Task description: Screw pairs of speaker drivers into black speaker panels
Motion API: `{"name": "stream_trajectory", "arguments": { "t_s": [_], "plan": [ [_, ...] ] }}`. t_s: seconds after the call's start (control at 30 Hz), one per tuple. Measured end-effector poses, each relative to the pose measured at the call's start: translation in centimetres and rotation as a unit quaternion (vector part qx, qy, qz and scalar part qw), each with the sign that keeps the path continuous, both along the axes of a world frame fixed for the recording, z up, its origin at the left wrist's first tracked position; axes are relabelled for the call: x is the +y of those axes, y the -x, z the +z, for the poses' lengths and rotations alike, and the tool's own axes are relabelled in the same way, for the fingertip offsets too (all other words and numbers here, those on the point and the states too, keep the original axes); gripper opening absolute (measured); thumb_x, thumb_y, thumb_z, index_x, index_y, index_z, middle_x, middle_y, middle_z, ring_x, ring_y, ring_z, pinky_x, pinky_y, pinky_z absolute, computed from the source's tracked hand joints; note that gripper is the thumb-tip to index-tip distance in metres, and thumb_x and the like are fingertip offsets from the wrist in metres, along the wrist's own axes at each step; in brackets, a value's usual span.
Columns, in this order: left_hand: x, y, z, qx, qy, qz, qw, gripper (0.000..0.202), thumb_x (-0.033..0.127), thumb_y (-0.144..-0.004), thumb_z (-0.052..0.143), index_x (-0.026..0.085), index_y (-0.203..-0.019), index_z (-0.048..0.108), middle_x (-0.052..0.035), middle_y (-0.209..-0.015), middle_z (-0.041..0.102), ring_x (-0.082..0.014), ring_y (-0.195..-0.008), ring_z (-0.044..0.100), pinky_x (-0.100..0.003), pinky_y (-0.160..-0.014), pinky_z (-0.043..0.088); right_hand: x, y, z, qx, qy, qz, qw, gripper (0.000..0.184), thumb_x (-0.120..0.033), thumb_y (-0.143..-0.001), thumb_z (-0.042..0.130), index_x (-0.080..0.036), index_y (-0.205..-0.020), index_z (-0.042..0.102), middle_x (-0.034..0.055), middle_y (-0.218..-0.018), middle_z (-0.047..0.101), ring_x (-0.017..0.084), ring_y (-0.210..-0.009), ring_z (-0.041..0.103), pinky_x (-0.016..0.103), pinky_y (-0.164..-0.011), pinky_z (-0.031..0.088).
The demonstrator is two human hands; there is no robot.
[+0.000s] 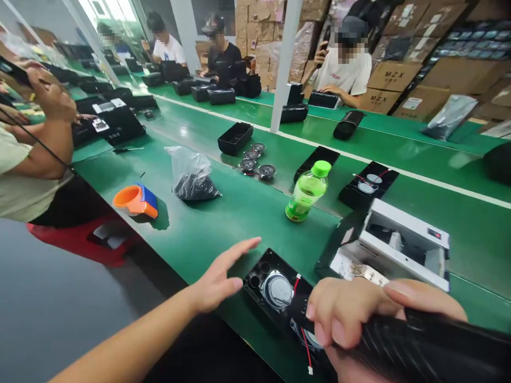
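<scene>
Black speaker panel (290, 308) lies at the near edge of the green bench (235, 218), set at a slant, one end partly hidden by the right hand (347, 308). Two drivers in it; red wire leads (306, 348) with white plugs on show.

Right hand is above the panel, fingers pressed together and curled round a black handheld tool (435, 346), thumb laid along it. Left hand (217, 279) is at the panel's left corner: thumb spread from the straight index finger, nothing gripped, other fingers mostly hidden. Thumb tip right by the panel side; can't tell if touching.

Just beyond, toward the bench's right end: white screw feeder (407, 242) with red switch. Green-capped bottle (307, 194) upright, mid-bench. Clear plastic bag (195, 178) of black parts further left; orange-and-blue ring-shaped item (136, 202) near the bench's near edge.

Further across: four loose drivers (257, 162) beside an open black housing (235, 139); second two-driver panel (369, 183) behind the feeder. Co-workers sit along the far edge, stacked cartons (393, 74) behind them. One more person at the near edge, left, by a red stool (75, 239).
</scene>
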State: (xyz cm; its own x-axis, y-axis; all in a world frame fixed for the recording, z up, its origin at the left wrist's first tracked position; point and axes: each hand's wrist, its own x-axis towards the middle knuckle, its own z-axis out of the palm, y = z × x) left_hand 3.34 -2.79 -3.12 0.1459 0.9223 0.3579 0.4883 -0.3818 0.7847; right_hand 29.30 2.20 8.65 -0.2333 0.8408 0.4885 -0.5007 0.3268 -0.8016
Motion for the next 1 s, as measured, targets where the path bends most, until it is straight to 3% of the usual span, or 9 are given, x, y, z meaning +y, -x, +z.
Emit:
{"name": "stream_trajectory", "arguments": {
  "t_s": [0.1, 0.27, 0.43, 0.53, 1.0],
  "plan": [
    [-0.2, -0.4, -1.5, -0.051, 0.006, -0.068, 0.996, 0.080, 0.078, -0.111, 0.049, 0.036, -0.178, 0.039, -0.0116, -0.182, 0.050, -0.0368, -0.164, 0.054, -0.054, -0.135, 0.047, 0.4, 2.2, -0.9, -0.052, 0.016, 0.009, 0.998, 0.045, -0.064, -0.105, 0.076, -0.031, -0.135, 0.068, -0.0021, -0.078, 0.066, 0.018, -0.062, 0.064, 0.038, -0.065, 0.059],
    [0.2, 0.2, -1.7, -0.103, 0.031, -0.112, 0.988, 0.074, 0.056, -0.111, 0.065, 0.038, -0.178, 0.039, -0.0101, -0.184, 0.047, -0.0373, -0.167, 0.051, -0.056, -0.137, 0.042, 0.9, 4.6, -2.5, -0.092, 0.003, 0.006, 0.996, 0.042, -0.056, -0.106, 0.074, -0.029, -0.136, 0.065, -0.0022, -0.082, 0.069, 0.017, -0.065, 0.065, 0.037, -0.068, 0.058],
    [0.0, 0.1, -2.2, -0.109, 0.049, -0.108, 0.987, 0.083, 0.030, -0.102, 0.070, 0.038, -0.178, 0.038, -0.0090, -0.184, 0.047, -0.0371, -0.167, 0.050, -0.060, -0.137, 0.042, 1.3, 6.8, -3.3, -0.105, 0.045, -0.029, 0.993, 0.039, -0.053, -0.103, 0.078, -0.027, -0.130, 0.067, -0.0048, -0.073, 0.067, 0.014, -0.056, 0.061, 0.032, -0.059, 0.054],
    [-0.2, 0.0, -2.3, -0.115, 0.047, -0.101, 0.987, 0.087, 0.022, -0.097, 0.068, 0.039, -0.177, 0.040, -0.0079, -0.183, 0.048, -0.0350, -0.166, 0.052, -0.060, -0.136, 0.043, 1.3, 7.0, -3.5, -0.116, 0.049, -0.041, 0.991, 0.040, -0.054, -0.103, 0.079, -0.027, -0.130, 0.068, -0.0044, -0.073, 0.068, 0.014, -0.056, 0.061, 0.032, -0.059, 0.054],
    [-0.1, -0.2, -2.3, -0.126, 0.042, -0.090, 0.987, 0.092, 0.019, -0.092, 0.068, 0.044, -0.176, 0.040, -0.0046, -0.182, 0.050, -0.0340, -0.163, 0.055, -0.059, -0.133, 0.046, 2.1, 6.5, -3.8, -0.093, 0.102, -0.030, 0.990, 0.042, -0.057, -0.103, 0.077, -0.026, -0.129, 0.068, -0.0052, -0.072, 0.067, 0.013, -0.052, 0.060, 0.029, -0.057, 0.057]
  ]
}}
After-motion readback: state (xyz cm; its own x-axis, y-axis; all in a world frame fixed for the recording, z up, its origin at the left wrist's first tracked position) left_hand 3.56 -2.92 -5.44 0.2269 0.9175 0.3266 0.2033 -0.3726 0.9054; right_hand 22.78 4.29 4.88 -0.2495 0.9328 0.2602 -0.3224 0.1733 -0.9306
